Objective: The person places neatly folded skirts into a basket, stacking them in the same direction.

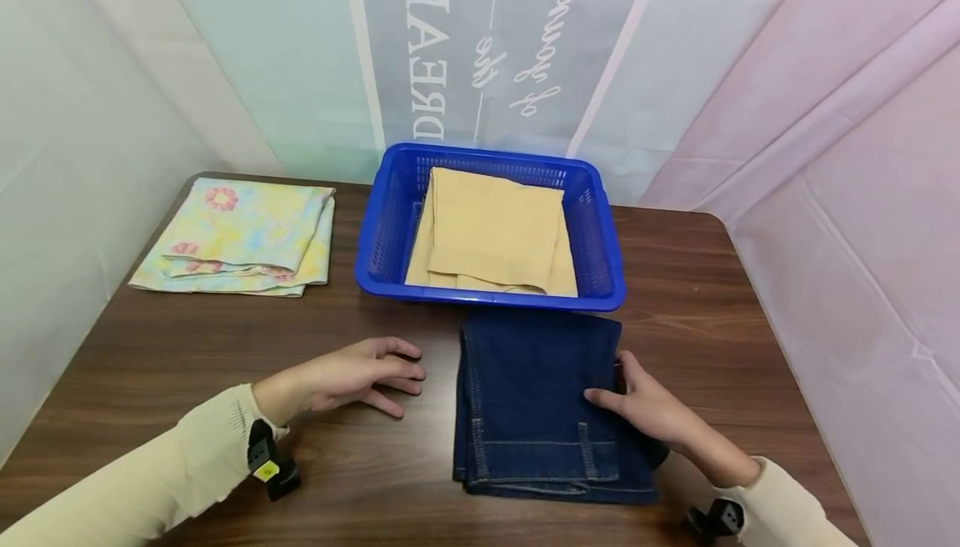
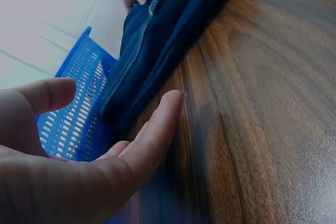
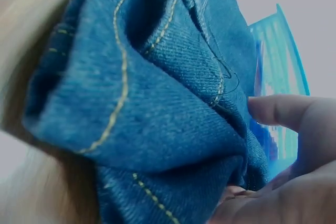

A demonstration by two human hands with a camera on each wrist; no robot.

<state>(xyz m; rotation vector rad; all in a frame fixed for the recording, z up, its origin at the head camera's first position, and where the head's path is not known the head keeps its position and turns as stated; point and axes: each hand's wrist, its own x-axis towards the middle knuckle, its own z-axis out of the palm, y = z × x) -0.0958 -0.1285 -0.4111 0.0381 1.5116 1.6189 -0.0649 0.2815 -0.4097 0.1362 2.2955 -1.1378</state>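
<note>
Folded dark blue jeans (image 1: 536, 397) lie on the table just in front of the blue basket, waistband toward the person. At their right edge my right hand (image 1: 652, 403) pinches the denim, thumb on top and fingers tucked beneath. The right wrist view shows the jeans (image 3: 157, 98) close up, with the layers bunched near the thumb (image 3: 281, 111). My left hand (image 1: 367, 376) hovers left of the jeans, fingers spread and holding nothing. In the left wrist view, the left hand's fingers (image 2: 157, 135) are apart from the jeans (image 2: 152, 40).
A blue plastic basket (image 1: 491, 300) at the table's back holds folded yellow cloth (image 1: 495, 230). Folded floral fabric (image 1: 247, 226) lies at the back left of the brown wooden table (image 1: 360, 464). Printed curtains (image 1: 300, 47) hang behind and at both sides.
</note>
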